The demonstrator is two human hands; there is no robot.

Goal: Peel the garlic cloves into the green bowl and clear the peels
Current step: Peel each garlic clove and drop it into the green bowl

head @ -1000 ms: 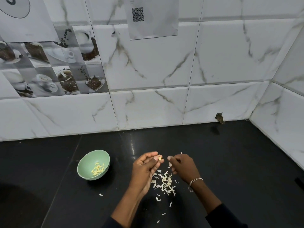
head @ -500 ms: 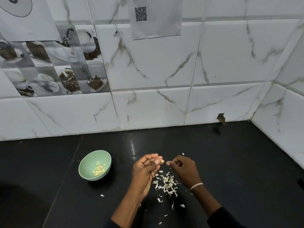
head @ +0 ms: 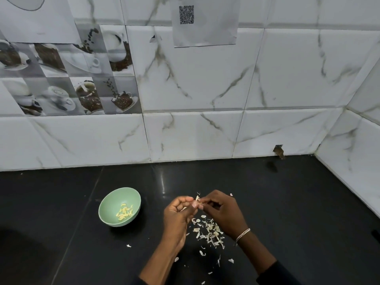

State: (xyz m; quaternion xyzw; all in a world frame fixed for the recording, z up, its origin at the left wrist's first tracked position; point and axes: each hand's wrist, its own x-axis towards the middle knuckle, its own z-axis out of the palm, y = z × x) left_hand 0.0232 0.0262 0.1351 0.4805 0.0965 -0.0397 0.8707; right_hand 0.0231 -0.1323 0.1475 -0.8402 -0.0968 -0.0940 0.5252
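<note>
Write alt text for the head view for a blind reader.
Two hands meet above a black counter, the left hand and right hand pinching a garlic clove between them. Papery peels lie scattered beneath; a green bowl of peeled cloves sits to the left.

Open black counter [head: 298, 212] was left right of the peels [head: 209, 231]. Leftward the way was blocked by the green bowl [head: 111, 204], behind by the tiled wall [head: 195, 130].

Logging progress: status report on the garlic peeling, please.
Left hand, right hand pinch one clove. Peeled cloves in bowl. Peels piled on counter, uncleared.
</note>
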